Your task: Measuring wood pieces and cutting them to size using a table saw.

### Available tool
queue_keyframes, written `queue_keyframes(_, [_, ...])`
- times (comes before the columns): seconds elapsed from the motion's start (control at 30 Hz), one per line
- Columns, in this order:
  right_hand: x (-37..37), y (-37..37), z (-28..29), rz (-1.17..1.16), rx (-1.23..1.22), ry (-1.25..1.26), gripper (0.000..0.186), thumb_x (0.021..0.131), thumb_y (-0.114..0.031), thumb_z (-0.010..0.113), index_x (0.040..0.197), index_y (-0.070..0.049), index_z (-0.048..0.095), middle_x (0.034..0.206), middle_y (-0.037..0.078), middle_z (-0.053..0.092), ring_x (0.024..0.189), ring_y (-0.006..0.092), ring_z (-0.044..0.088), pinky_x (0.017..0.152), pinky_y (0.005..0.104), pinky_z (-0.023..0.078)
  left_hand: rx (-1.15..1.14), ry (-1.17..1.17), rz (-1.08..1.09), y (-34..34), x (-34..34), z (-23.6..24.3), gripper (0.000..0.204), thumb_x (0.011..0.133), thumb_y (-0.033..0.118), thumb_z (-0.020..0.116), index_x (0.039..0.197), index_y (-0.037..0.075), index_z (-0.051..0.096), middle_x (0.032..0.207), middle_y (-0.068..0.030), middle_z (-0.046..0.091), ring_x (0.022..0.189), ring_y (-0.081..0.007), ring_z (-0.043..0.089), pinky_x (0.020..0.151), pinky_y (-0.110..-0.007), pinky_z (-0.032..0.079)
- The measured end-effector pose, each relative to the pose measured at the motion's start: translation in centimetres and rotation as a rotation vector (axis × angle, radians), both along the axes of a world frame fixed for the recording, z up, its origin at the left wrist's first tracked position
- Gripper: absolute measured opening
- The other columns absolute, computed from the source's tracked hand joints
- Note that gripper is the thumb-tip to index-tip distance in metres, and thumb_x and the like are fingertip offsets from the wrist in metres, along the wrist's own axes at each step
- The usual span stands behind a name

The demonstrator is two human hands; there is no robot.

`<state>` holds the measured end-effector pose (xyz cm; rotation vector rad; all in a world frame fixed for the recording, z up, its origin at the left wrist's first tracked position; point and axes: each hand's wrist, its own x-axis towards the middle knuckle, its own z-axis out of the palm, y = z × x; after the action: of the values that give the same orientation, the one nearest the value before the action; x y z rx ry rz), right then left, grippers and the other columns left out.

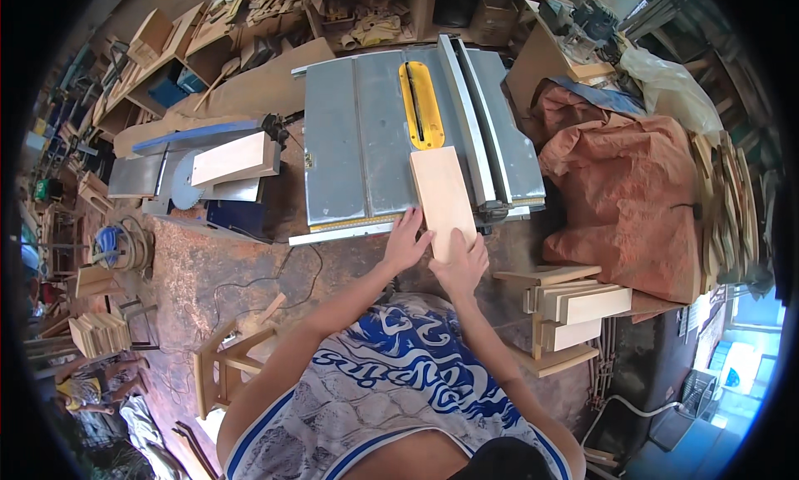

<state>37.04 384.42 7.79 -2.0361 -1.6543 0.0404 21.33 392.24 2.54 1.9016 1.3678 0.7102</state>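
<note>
A pale wooden board (441,193) lies on the grey table saw (333,139), its far end at the near end of the yellow throat plate (426,118). The metal rip fence (468,122) runs along the board's right side; I cannot tell whether they touch. My right hand (462,264) is closed on the board's near end, thumb on top. Beside the board's left edge, my left hand (405,240) has its fingers stretched out over the table's front edge, with the fingertips close to the board. A dark slot shows in the throat plate; the blade is hard to make out.
Left of the saw, a wooden block (237,160) rests on another machine beside a round saw blade (186,180). Cut boards (583,304) are stacked on a wooden stand at right, near an orange-brown cover (620,205). A person (100,387) is at lower left. A cable (312,284) trails on the floor.
</note>
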Motion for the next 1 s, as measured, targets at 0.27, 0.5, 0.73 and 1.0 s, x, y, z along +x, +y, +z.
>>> queue_keyframes(0.27, [1.5, 2.7, 0.0, 0.015, -0.058, 0.067, 0.085, 0.064, -0.038, 0.089, 0.143, -0.018, 0.062, 0.153, 0.030, 0.043, 0.131, 0.0508, 0.048, 0.109, 0.0594, 0.041, -0.094, 0.036, -0.040, 5.0, 0.7, 0.3, 0.082, 0.103, 0.048, 0.060, 0.166, 0.004, 0.032, 0.165, -0.0218, 0.044, 0.159, -0.0404, 0.029, 0.131, -0.055, 0.016])
queue_keyframes(0.5, [5.8, 4.4, 0.0, 0.132, -0.012, 0.406, 0.067, 0.076, -0.024, 0.088, 0.137, -0.005, 0.067, 0.153, 0.026, 0.050, 0.137, 0.0425, 0.054, 0.114, 0.0483, 0.045, -0.137, 0.023, -0.013, 6.7, 1.7, 0.1, 0.084, 0.104, 0.053, 0.058, 0.169, 0.009, 0.027, 0.168, -0.0207, 0.039, 0.161, -0.0334, 0.028, 0.132, -0.053, 0.015])
queue_keyframes(0.73, [12.3, 4.4, -6.9, -0.005, 0.056, 0.940, 0.030, 0.092, -0.015, 0.075, 0.115, 0.003, 0.072, 0.113, 0.015, 0.074, 0.102, 0.0282, 0.071, 0.089, 0.0385, 0.057, -0.126, 0.024, -0.005, 6.7, 1.9, 0.1, 0.083, 0.104, 0.051, 0.058, 0.169, 0.009, 0.028, 0.167, -0.0196, 0.042, 0.160, -0.0327, 0.030, 0.132, -0.052, 0.014])
queue_keyframes(1.0, [17.5, 7.7, -9.4, -0.569, -0.173, 1.555, 0.017, 0.098, -0.015, 0.063, 0.098, -0.001, 0.072, 0.081, 0.006, 0.068, 0.072, 0.0166, 0.063, 0.064, 0.0317, 0.051, -0.139, 0.025, 0.009, 6.7, 2.0, 0.5, 0.083, 0.103, 0.052, 0.058, 0.168, 0.010, 0.030, 0.166, -0.0193, 0.043, 0.160, -0.0305, 0.030, 0.132, -0.052, 0.014])
